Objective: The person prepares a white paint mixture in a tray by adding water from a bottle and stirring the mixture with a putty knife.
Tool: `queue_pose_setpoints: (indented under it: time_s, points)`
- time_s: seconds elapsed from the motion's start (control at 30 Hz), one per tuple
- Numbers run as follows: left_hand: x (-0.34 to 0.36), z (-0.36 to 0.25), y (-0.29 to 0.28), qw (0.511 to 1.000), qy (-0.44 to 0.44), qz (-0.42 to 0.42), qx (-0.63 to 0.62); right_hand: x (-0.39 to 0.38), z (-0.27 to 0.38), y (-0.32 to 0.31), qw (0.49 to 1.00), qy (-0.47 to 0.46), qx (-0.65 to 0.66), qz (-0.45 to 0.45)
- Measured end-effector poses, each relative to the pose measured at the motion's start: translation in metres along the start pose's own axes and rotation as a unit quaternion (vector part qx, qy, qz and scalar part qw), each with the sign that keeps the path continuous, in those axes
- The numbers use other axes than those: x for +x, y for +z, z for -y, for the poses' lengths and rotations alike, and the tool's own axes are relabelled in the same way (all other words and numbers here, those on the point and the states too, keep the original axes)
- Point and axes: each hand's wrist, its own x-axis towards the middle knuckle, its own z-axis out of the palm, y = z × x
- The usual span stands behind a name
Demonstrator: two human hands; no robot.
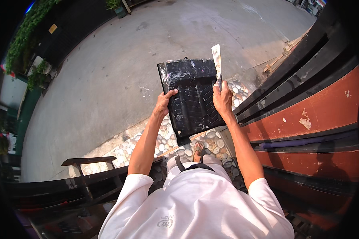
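A black plastic paint tray [193,101], ribbed and spattered with whitish paint, is held out in front of me. My left hand [163,102] grips its left edge, the thumb lying over the rim. In my right hand [223,97] is a putty knife [217,59], its pale, stained blade pointing up and away from me. The fingers of that hand wrap the dark handle beside the tray's right edge; whether they also touch the tray I cannot tell.
Black and rust-red metal panels [307,119] with chipped paint rise close on my right. A black metal frame [89,169] stands at lower left. Pebbled paving [147,139] lies underfoot, with grey concrete [107,87] beyond. A potted plant [117,8] stands far off.
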Motion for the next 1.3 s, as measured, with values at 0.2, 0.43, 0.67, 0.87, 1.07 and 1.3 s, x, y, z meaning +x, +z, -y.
queue_pose_setpoints:
  time_s: [0.2, 0.43, 0.67, 0.87, 1.07, 1.3]
  points:
    - [0.097, -0.040, 0.025, 0.998, -0.045, 0.005, 0.049, 0.050, -0.057, 0.025, 0.998, 0.047, 0.025, 0.021]
    - [0.198, -0.052, 0.036, 0.990, -0.076, 0.063, 0.104, 0.081, -0.106, 0.031, 0.981, 0.192, -0.019, -0.023]
    - [0.287, -0.041, 0.063, 0.988, -0.113, 0.094, 0.047, 0.102, -0.150, 0.039, 0.943, 0.316, -0.058, -0.085]
    - [0.376, 0.001, 0.089, 0.981, -0.135, 0.111, 0.085, 0.118, -0.186, 0.081, 0.899, 0.373, 0.135, -0.184]
    - [0.465, 0.028, 0.141, 0.965, -0.164, 0.173, 0.114, 0.149, -0.243, 0.098, 0.892, 0.387, 0.065, -0.223]
    - [0.478, 0.069, 0.108, 0.970, -0.175, 0.131, 0.109, 0.123, -0.278, 0.149, 0.834, 0.394, 0.226, -0.312]
